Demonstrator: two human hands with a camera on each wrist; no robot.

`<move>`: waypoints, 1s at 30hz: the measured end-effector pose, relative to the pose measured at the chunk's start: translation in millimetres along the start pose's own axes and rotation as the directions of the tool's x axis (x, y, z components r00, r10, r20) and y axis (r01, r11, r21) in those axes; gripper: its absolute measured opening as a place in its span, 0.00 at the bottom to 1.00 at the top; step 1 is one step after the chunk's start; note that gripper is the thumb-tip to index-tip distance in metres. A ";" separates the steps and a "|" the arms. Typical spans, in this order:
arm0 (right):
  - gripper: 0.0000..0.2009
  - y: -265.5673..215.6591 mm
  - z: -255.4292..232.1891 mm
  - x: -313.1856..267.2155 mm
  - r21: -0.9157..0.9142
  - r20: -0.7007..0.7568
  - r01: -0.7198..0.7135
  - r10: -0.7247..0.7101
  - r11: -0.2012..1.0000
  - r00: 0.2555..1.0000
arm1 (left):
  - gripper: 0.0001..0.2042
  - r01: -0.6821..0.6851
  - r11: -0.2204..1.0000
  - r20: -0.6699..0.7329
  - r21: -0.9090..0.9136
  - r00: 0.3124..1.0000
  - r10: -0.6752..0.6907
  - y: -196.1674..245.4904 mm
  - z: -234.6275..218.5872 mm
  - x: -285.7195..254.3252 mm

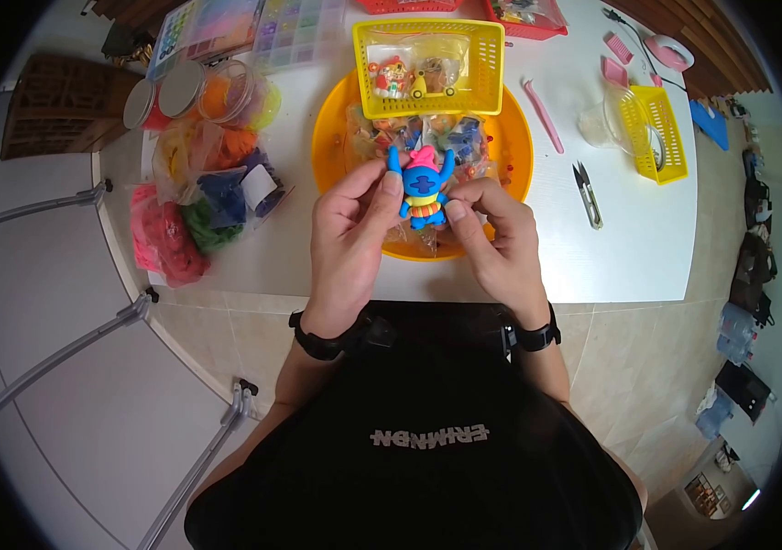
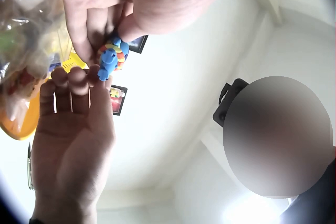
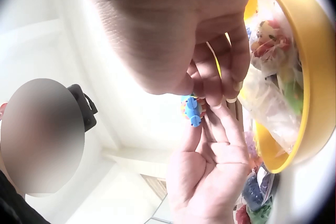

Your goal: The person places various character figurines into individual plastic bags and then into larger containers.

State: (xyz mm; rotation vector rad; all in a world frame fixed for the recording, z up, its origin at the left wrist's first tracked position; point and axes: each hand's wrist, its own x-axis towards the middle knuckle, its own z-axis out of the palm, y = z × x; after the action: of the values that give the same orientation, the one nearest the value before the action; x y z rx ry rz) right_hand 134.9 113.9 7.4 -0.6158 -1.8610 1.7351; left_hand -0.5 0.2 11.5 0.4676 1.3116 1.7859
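A small blue figure (image 1: 423, 188) with a pink top, blue ears and a striped orange and yellow waist is held upright between both hands, above the round orange tray (image 1: 328, 137). The left hand (image 1: 352, 234) pinches its left side between thumb and fingers. On the other side, the right hand (image 1: 501, 240) pinches its lower arm with thumb and forefinger. In the left wrist view the figure (image 2: 109, 61) shows its blue legs between the fingertips; the right wrist view also shows the figure (image 3: 193, 111) there. Bagged pieces (image 1: 372, 137) lie in the tray below.
A yellow basket (image 1: 363, 69) with bagged figures rests on the tray's far part. Clay bags (image 1: 171, 229) and jars (image 1: 182, 90) are at left. A pink tool (image 1: 545, 117), snips (image 1: 587, 197), a clear cup (image 1: 600, 124) and another yellow basket (image 1: 673, 137) are at right.
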 end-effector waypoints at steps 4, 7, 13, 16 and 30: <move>0.04 -1.2 -0.7 -0.6 0.052 0.024 -0.081 0.080 0.995 0.996 | 0.16 -0.002 1.000 -0.021 0.029 1.000 0.003 -2.6 -2.5 -0.9; 0.04 0.4 -0.7 0.2 0.050 0.038 -0.059 0.057 0.997 0.998 | 0.16 -0.011 1.000 -0.018 0.027 1.000 0.011 -2.3 -1.2 -1.1; 0.05 -1.6 -0.6 0.6 0.056 0.033 -0.071 0.069 0.996 0.997 | 0.09 -0.090 0.989 -0.057 0.117 0.994 0.097 4.7 10.0 -5.7; 0.06 -1.9 -1.7 0.3 0.093 0.012 -0.098 0.097 0.991 0.995 | 0.07 -0.099 0.977 -0.040 0.191 0.993 0.109 -4.1 5.3 -8.4; 0.06 -1.4 -6.1 3.0 0.058 0.054 -0.052 0.049 0.997 0.997 | 0.08 -0.146 0.932 0.030 0.333 0.989 0.144 -4.7 1.5 -9.2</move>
State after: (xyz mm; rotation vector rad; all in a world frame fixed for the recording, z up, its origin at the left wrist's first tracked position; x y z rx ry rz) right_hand 136.7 120.4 9.2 -0.6042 -1.8369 1.8492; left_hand 7.8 -5.9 9.5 0.7734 1.6224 1.6795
